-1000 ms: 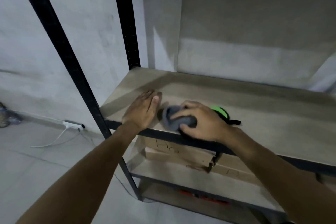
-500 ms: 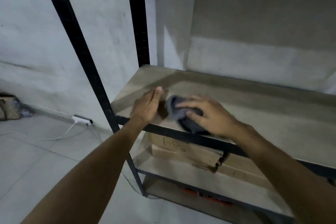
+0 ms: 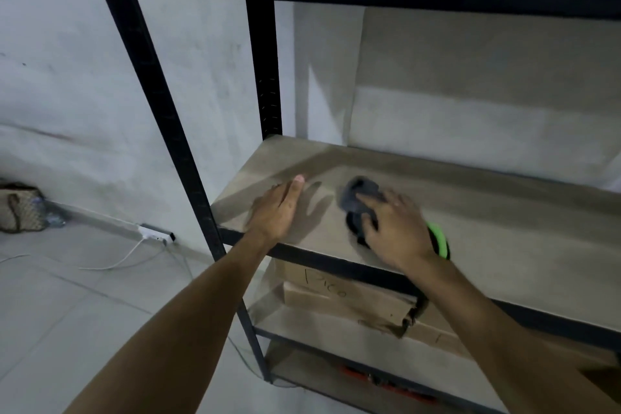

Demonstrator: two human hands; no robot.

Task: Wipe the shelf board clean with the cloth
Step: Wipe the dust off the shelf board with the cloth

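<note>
A bare wooden shelf board [image 3: 504, 212] sits in a black metal rack. A crumpled dark grey cloth [image 3: 361, 198] lies on the board's front left part. My right hand [image 3: 400, 228] lies over the cloth, its fingers curled onto the bunched fabric and pressing it to the board; the hand is blurred. My left hand [image 3: 277, 212] rests flat on the board to the left of the cloth, fingers straight, holding nothing. A gap of bare board separates the two hands.
Black rack posts [image 3: 161, 111] stand at the front left and back left [image 3: 265, 70]. A green-and-black object [image 3: 438, 240] lies on the board behind my right wrist. Cardboard boxes [image 3: 336, 292] fill the lower shelf. A power strip [image 3: 156, 233] and a bag [image 3: 20, 208] are on the floor.
My right hand has slid the cloth away from the front edge, deeper onto the board. My left hand stays flat at the board's left end. The view has shifted left.
</note>
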